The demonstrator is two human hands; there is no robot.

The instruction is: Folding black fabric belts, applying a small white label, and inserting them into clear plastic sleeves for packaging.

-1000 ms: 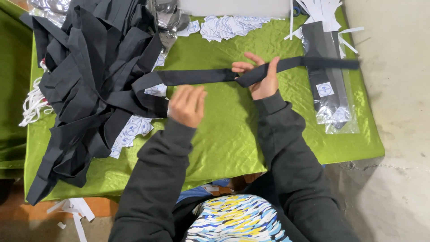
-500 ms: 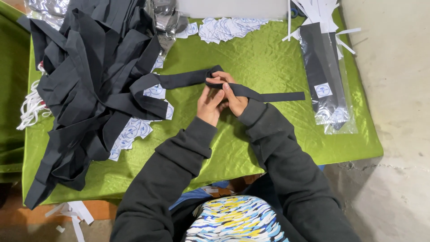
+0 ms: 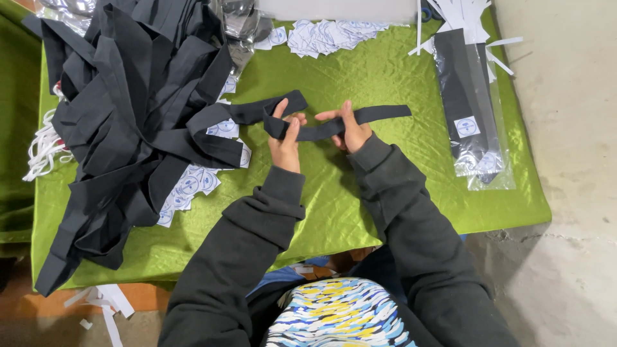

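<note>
Two hands are closed on one black fabric strip (image 3: 321,125) near the middle of a table covered with a shiny green cloth (image 3: 385,212). The left hand (image 3: 285,138) is wrapped about the strip where it is bent, with the thumb raised and the fingers pressed against the fabric. The right hand (image 3: 347,128) is pinched on the strip just beside it, the thumb laid over the top and the fingers curled beneath. Between the two hands a short stretch of the strip is held just above the cloth. From the right hand the strip is run out to the right, where its end is laid flat on the cloth. From the left hand a folded part is carried up and to the left, where it is met by a large heap of black fabric strips (image 3: 135,122) piled over the left part of the table.

Round white labels (image 3: 193,186) are scattered under the edge of the heap, and more white labels (image 3: 321,35) are spread along the far edge. Well apart on the right, a clear plastic sleeve (image 3: 475,122) with a dark strip inside is laid lengthwise, with white paper slips (image 3: 463,13) at its far end. A bundle of white cords (image 3: 42,148) is seen at the left edge.
</note>
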